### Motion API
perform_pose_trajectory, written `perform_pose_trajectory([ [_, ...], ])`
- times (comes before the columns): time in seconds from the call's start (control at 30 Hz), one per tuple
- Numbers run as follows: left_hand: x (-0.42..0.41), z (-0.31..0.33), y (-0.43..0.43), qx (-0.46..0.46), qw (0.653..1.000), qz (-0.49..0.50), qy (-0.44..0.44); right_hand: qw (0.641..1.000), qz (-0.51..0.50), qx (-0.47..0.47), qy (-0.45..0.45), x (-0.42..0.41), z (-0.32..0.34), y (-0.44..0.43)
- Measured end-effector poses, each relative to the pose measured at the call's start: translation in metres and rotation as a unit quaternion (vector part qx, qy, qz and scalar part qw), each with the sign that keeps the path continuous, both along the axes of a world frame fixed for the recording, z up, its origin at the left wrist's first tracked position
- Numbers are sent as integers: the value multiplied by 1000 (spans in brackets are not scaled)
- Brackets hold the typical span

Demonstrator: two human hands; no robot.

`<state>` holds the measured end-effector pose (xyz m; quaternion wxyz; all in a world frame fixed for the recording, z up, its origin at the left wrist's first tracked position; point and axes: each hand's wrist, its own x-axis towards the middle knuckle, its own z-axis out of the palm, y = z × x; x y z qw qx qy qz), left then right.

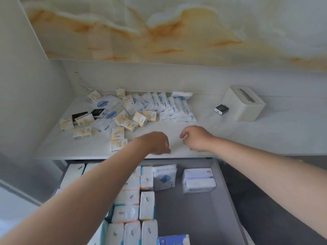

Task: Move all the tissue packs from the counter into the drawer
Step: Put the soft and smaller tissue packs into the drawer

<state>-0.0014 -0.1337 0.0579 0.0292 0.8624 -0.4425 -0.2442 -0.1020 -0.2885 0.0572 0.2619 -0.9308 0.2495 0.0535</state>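
Tissue packs: a loose heap at the back left of the bench, nothing stacked.

Far left: two black packs, print too small to read. Around and in front of them are cream packs marked "Face". The nearest lies just beside the left forearm, near the bench's front edge. Further right: blue-printed packs, wording unreadable.

Left hand: over the front of the bench, back to the camera, fingers curled under. Cannot tell whether it holds anything.
Right hand: near the left, not touching it, fingers loosely curled, nothing seen in them.

Drawer: pulled out below the bench. Stored packs fill its left side in rows; the right side is bare floor.

Far right: cream dispenser box, with a lone black pack just beside it.

Step, as judged: reaching for a pick, with most of the heap yet to go. The next move calls for gripping the nearest "Face" packs, lifting them over the front edge and setting them in the drawer's free right side. The lone black pack will need its own reach.
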Motion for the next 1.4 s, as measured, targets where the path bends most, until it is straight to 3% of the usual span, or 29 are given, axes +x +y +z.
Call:
perform_pose_trajectory([
  [0.2, 60, -3, -20, -172, 978, 116, -33, 992, -104, 0, -75, 42, 5, -45],
  [0.47, 106, -19, -65, -166, 979, 80, -88, 976, -177, 55, -116, 117, -14, -57],
  [0.67, 125, -44, -73, -124, 990, 57, -39, 965, -239, 81, -72, 156, -30, -58],
  [0.77, 131, -52, -72, -175, 981, 65, -49, 930, -287, 196, -122, 163, -34, -58],
  [1.0, 129, -56, -66, -229, 970, 76, 28, 908, -285, 273, -139, 165, -31, -49],
  [1.17, 127, -47, -61, -327, 930, 147, 88, 897, -296, 310, -108, 146, -27, -48],
  [1.4, 110, -28, -58, -340, 906, 206, 142, 886, -250, 380, -89, 92, -9, -61],
])
